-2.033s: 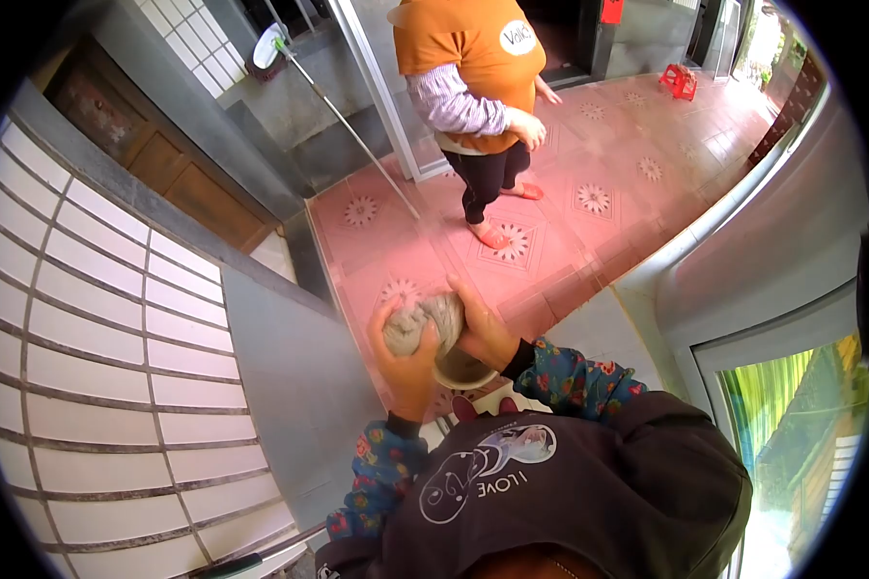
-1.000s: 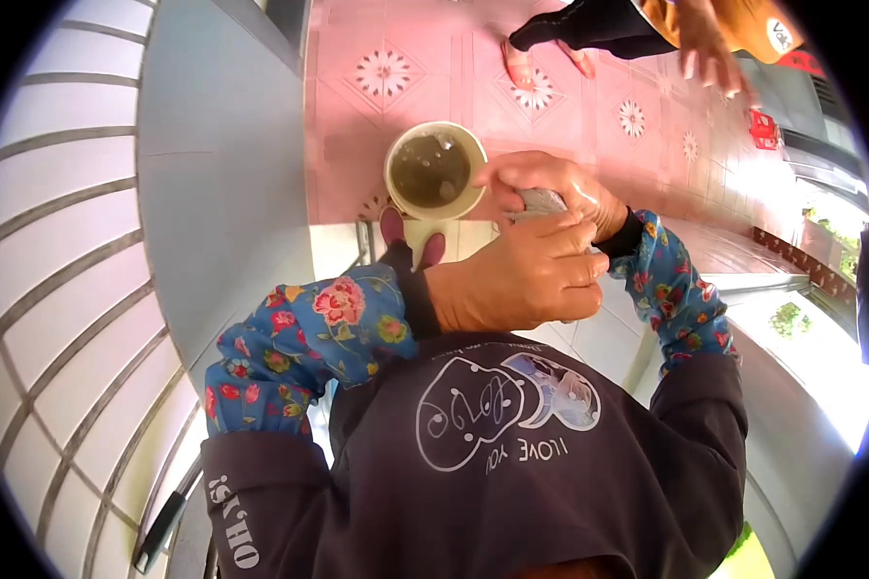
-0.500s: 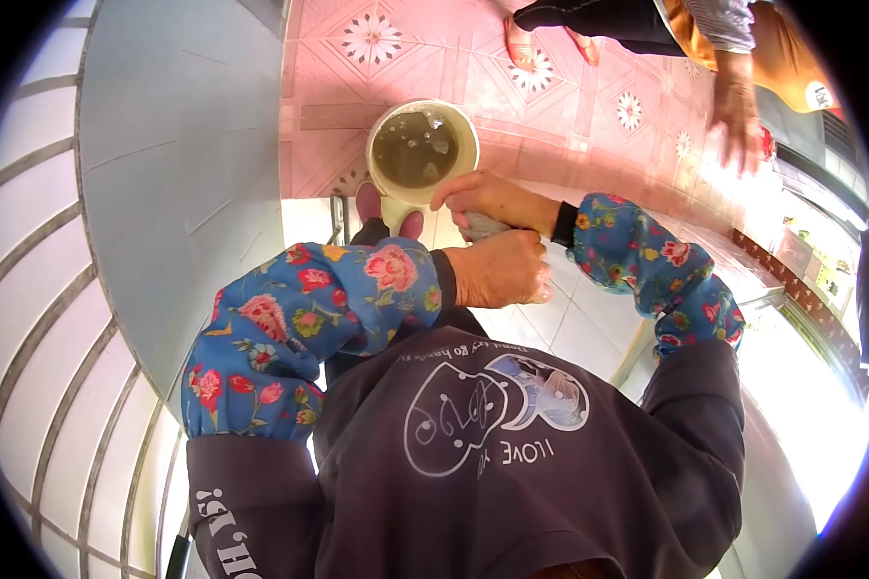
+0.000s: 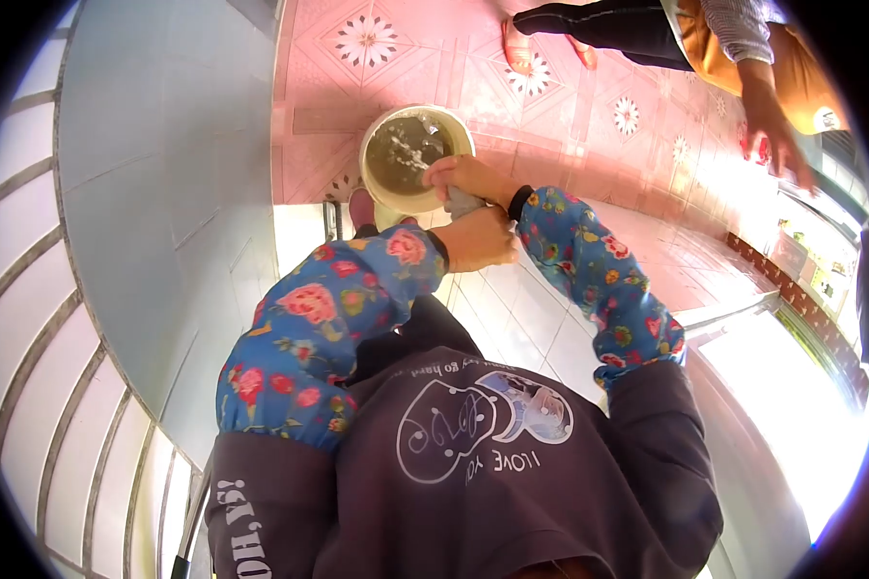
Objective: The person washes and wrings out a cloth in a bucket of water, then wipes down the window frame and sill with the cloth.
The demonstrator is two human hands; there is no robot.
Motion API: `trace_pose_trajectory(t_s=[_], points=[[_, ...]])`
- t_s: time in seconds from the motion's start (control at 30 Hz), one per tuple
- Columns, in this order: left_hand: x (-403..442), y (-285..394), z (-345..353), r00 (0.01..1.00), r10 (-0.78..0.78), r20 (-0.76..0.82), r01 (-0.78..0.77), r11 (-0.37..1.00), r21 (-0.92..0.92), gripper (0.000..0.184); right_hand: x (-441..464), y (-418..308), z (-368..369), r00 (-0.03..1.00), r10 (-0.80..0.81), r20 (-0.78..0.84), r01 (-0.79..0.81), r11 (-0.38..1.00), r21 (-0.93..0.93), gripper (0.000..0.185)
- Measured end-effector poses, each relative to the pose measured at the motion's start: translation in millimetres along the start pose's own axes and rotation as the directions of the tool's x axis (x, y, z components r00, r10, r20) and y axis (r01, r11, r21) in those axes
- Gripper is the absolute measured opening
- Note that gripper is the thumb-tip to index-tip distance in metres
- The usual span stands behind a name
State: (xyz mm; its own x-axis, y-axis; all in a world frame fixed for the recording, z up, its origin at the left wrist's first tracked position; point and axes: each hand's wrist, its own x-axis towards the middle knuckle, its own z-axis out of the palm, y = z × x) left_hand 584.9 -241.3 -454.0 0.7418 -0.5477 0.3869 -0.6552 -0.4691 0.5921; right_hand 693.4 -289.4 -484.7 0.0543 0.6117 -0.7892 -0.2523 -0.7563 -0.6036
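Observation:
A grey cloth [image 4: 463, 203] is squeezed between my two hands, and only a small part of it shows. My left hand [image 4: 477, 240] is closed on its lower end, nearest my body. My right hand [image 4: 472, 179] is wrapped round the upper end, close to the bucket's rim. The white bucket [image 4: 366, 174] stands on the floor just beyond my hands, holding murky water [image 4: 407, 154] with a pale, broken streak across its surface.
A person [image 4: 792, 72] in orange stands at the upper right, one hand lowered. Pink patterned tiles [image 4: 570, 125] cover the floor beyond the bucket. A grey panel [image 4: 164, 193] and white wall tiles [image 4: 29, 261] are on the left. My shoe [image 4: 361, 206] is beside the bucket.
The view has tilted down. My hands have gone from holding the cloth bunched over the bucket to gripping it compactly, and have lately moved left, closer to the rim. A streak has appeared on the water.

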Motion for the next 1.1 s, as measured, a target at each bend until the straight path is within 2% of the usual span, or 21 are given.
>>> trace_pose_trajectory(t_s=[0.1,0.13,0.2,0.27,0.3,0.33,0.4,0.43,0.47,0.53,0.57,0.6,0.63,0.67,0.73,0.77,0.87,0.9,0.97,1.03,1.1], points=[[-11,-8,-7,1.0,0.02,-0.017,-0.02,1.0,-0.012,0.005,15,4,-7,0.987,-0.159,0.015,0.159,0.987,-0.007,0.022],[-17,-8,-6,0.992,-0.02,-0.121,0.015,0.999,-0.04,0.006,31,28,-7,0.88,-0.472,0.048,0.471,0.857,-0.21,0.024],[-25,0,-21,0.943,-0.102,-0.318,0.117,0.993,0.03,0.014,68,66,-36,0.436,-0.855,0.282,0.793,0.216,-0.57,0.031],[-32,9,-44,0.853,-0.374,-0.363,0.364,0.926,-0.1,0.028,25,41,-34,0.781,-0.578,0.237,0.556,0.47,-0.685,0.042],[-36,9,-44,0.718,-0.469,-0.515,0.456,0.875,-0.162,0.025,32,57,-29,0.739,-0.658,0.146,0.494,0.382,-0.781,0.049],[-48,1,-29,0.506,-0.693,-0.514,0.544,0.718,-0.434,0.021,43,75,-19,0.629,-0.775,0.068,0.416,0.261,-0.871,0.058],[-59,-1,-47,0.208,-0.958,-0.197,0.324,0.258,-0.91,0.024,59,104,0,0.346,-0.938,0.031,0.252,0.062,-0.966,0.079],[-62,1,-56,0.176,-0.95,-0.256,0.323,0.302,-0.897,0.024,20,77,23,0.519,-0.844,-0.133,0.28,0.316,-0.907,0.084],[-63,4,-61,0.132,-0.954,-0.268,0.218,0.292,-0.931,0.022,4,77,38,0.327,-0.933,-0.151,0.34,0.266,-0.902,0.084],[-55,19,-78,0.135,-0.951,-0.279,0.232,0.304,-0.924,0.022,-42,46,73,0.585,-0.758,-0.288,0.462,0.604,-0.65,0.066],[-49,27,-82,0.14,-0.954,-0.266,0.235,0.293,-0.927,0.021,-42,47,74,0.733,-0.595,-0.328,0.551,0.803,-0.225,0.077],[-42,35,-85,0.144,-0.957,-0.253,0.239,0.282,-0.929,0.021,-42,48,76,0.757,-0.563,-0.332,0.561,0.82,-0.115,0.082],[-37,40,-89,0.155,-0.955,-0.252,0.244,0.284,-0.927,0.021,-43,48,79,0.779,-0.531,-0.335,0.563,0.827,-0.002,0.088],[-34,46,-90,0.201,-0.946,-0.253,0.265,0.301,-0.916,0.021,-49,51,85,0.673,-0.632,-0.383,0.584,0.773,-0.25,0.087],[-30,52,-83,0.253,-0.935,-0.25,0.245,0.312,-0.918,0.025,-59,57,86,0.584,-0.688,-0.431,0.637,0.717,-0.283,0.084],[-25,56,-80,0.282,-0.924,-0.257,0.267,0.333,-0.904,0.026,-68,53,85,0.618,-0.644,-0.451,0.694,0.716,-0.071,0.083],[-11,71,-76,0.362,-0.893,-0.267,0.314,0.386,-0.867,0.029,-106,47,87,0.582,-0.645,-0.495,0.685,0.717,-0.13,0.07],[-4,77,-76,0.389,-0.882,-0.265,0.325,0.401,-0.857,0.028,-105,52,81,0.539,-0.685,-0.49,0.711,0.682,-0.171,0.068],[-1,84,-72,0.425,-0.873,-0.24,0.345,0.401,-0.849,0.033,-129,52,81,0.399,-0.804,-0.442,0.58,0.594,-0.557,0.059],[-7,75,-57,0.404,-0.872,-0.278,0.429,0.449,-0.784,0.035,-125,57,81,0.538,-0.589,-0.603,0.795,0.592,0.13,0.056],[-10,79,-49,0.396,-0.872,-0.287,0.466,0.46,-0.756,0.041,-170,30,92,0.742,-0.316,-0.591,0.67,0.343,0.659,0.052]])
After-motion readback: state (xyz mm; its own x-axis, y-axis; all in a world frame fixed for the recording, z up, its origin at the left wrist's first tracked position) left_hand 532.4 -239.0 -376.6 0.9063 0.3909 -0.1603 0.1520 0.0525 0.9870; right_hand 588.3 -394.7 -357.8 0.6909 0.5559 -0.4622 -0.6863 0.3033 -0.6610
